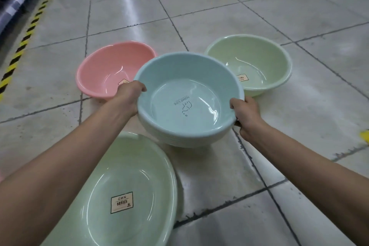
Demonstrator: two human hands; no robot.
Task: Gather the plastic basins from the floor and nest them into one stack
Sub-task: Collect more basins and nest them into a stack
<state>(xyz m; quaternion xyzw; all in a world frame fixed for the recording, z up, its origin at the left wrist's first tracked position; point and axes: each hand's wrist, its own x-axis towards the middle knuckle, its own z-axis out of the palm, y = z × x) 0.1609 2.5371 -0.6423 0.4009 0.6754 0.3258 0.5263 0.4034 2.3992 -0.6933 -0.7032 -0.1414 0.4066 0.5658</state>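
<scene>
Head, left grip (pixel 130 93), right grip (pixel 246 112) holding basin (pixel 179 75)

Centre: blue basin (pixel 187 102), upright, printed base. Behind it on the floor: pink basin (pixel 107 68) left, pale green basin (pixel 257 60) right. Nearest: labelled green basin (pixel 139 181).

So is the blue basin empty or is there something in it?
Empty. The blue basin shows a bare bottom with only printed writing, nothing inside.

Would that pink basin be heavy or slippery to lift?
Probably light: the similar blue basin is held up by its rim alone. The pink basin looks glossy, so perhaps slippery. Its wide, low shape should resist tipping.
</scene>
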